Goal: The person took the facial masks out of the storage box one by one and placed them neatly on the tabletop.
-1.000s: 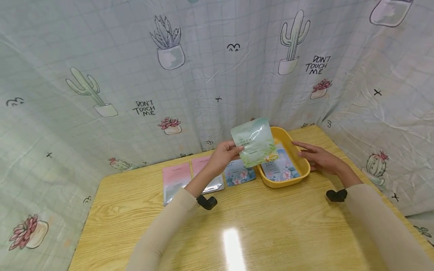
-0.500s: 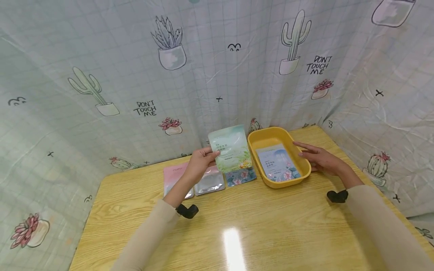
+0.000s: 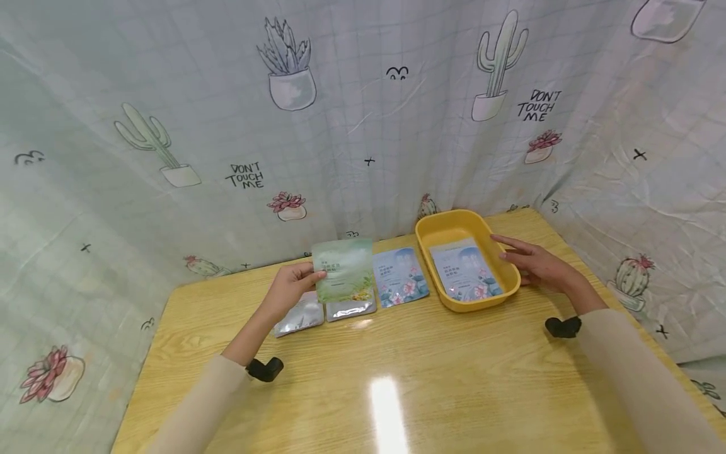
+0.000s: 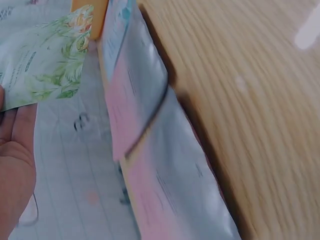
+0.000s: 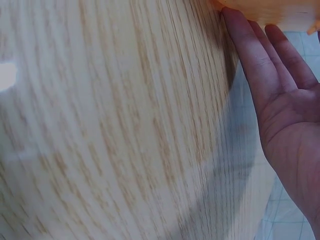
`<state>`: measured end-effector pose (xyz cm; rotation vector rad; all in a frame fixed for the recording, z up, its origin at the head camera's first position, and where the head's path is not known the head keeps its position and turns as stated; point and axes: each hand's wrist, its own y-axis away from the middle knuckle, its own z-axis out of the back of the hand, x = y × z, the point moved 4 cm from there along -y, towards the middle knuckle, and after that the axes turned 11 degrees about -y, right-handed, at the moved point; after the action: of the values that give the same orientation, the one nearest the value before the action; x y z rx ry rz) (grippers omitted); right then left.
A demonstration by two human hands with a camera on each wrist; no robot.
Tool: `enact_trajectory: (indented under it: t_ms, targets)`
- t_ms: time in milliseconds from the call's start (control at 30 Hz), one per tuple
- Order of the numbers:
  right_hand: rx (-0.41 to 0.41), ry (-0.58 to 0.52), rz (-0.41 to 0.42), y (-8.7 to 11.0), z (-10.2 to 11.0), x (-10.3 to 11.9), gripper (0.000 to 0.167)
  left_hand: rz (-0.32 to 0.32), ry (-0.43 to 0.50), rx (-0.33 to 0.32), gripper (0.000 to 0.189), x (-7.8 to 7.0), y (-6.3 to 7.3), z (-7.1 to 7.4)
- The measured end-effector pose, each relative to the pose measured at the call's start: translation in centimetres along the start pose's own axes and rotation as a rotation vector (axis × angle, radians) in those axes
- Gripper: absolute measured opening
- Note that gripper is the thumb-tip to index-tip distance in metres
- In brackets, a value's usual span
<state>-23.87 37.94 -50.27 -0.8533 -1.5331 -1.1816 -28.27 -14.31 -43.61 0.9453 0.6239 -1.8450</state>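
Note:
My left hand (image 3: pixel 290 289) pinches the left edge of a green sheet-mask packet (image 3: pixel 343 271), thumb in front. It hangs above two pink-and-silver packets (image 3: pixel 350 309) lying side by side, hiding part of them; in the left wrist view their pink ends (image 4: pixel 122 107) show. Just right of it a blue floral packet (image 3: pixel 400 277) lies on the table. A yellow plastic basket (image 3: pixel 454 222) stands at the right with another blue floral packet (image 3: pixel 466 270) on top inside. My right hand (image 3: pixel 539 268) rests its extended fingers (image 5: pixel 256 57) against the basket's right side.
The wooden table (image 3: pixel 431 378) runs toward me in front of the packets and basket. A cactus-print curtain (image 3: pixel 363 126) hangs right behind the table's back edge and along the sides. A black wrist strap (image 3: pixel 563 327) sits on each wrist.
My left hand has carried the green packet left and lower, from beside the basket to over the pink-and-silver packets, uncovering the blue packet on the table. My right hand has stayed at the basket.

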Motion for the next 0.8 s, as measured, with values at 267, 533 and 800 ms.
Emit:
enact_trajectory:
  t_ms: [267, 533, 800]
  targets:
    - [0.019, -0.025, 0.008, -0.2, -0.1, 0.0, 0.061, 0.132, -0.002, -0.042, 0.041, 2.8, 4.7, 3.6]
    - [0.019, -0.016, -0.004, -0.2, -0.1, 0.0, 0.062, 0.333, 0.121, 0.051, 0.045, 5.4, 10.0, 3.6]
    - [0.024, 0.019, -0.001, -0.2, -0.2, 0.3, 0.063, 0.487, 0.343, 0.232, 0.04, 8.6, 15.0, 2.2]
